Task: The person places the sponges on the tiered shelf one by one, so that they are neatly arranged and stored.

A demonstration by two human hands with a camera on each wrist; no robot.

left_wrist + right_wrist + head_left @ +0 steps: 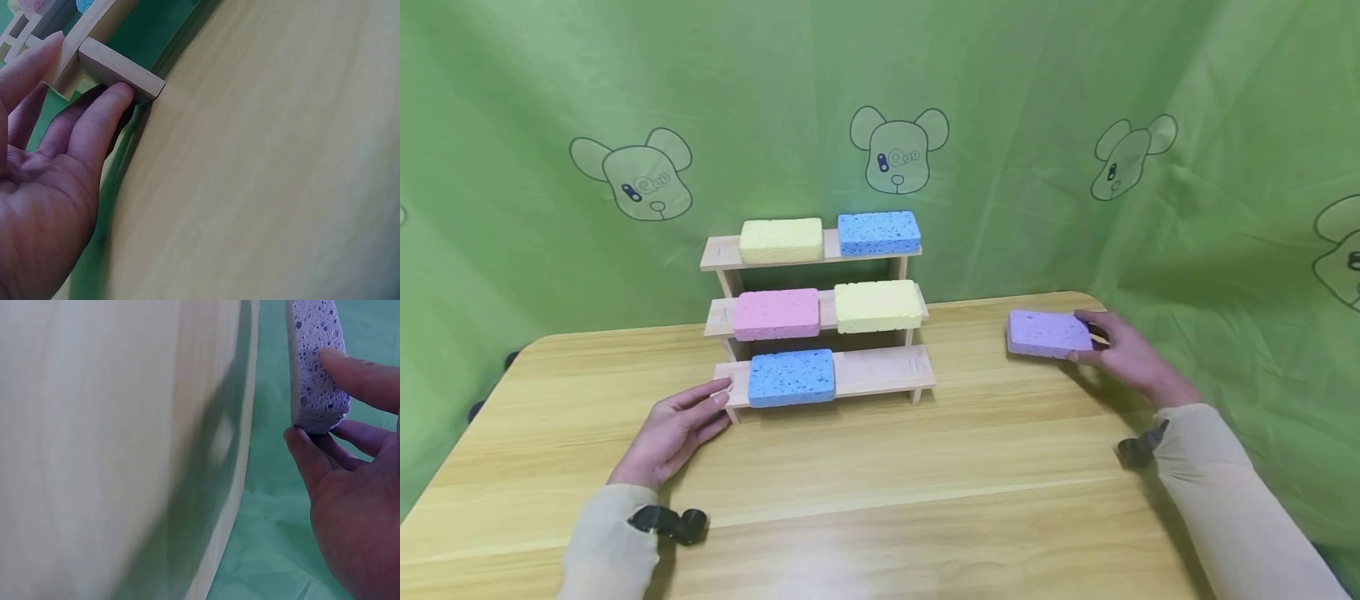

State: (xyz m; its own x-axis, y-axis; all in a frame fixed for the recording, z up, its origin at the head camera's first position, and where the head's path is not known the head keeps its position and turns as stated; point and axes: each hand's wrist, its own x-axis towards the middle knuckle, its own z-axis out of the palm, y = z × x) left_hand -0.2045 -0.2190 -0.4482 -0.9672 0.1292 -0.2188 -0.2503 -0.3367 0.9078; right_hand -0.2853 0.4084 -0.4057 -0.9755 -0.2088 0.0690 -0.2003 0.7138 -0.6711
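My right hand (1123, 350) pinches a purple sponge (1048, 333) by its right end, at the right of the table. In the right wrist view the thumb lies on one face of it and fingers are on the other side. At the left end of a three-tier wooden rack (883, 369), my left hand (677, 429) holds the lowest tier; in the left wrist view a fingertip touches its leg. A blue sponge (792, 377) sits on that tier. The middle tier bears a pink sponge (777, 314) and a yellow sponge (877, 306).
On the top tier are another yellow sponge (781, 240) and another blue sponge (878, 232). The rack stands near the back edge of the wooden table (880, 500). Green cloth (1015, 167) with bear-head drawings hangs behind and to the right.
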